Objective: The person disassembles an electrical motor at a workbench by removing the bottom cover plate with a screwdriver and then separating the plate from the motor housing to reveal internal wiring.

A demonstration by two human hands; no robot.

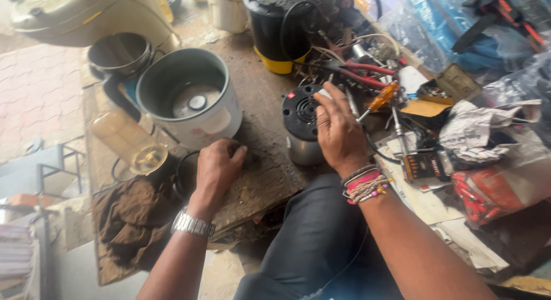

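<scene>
A person's right hand (337,128) grips a small white part on top of a black-topped motor (302,125) on the cluttered workbench (261,93). The left hand (217,169), fingers curled shut, presses the bench beside a white cooker pot (192,96).

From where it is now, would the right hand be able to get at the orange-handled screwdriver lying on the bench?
Probably yes. The right hand rests on the black-topped metal motor, and the orange-handled screwdriver lies just beyond its fingertips, on top of the clutter with nothing over it.
</scene>
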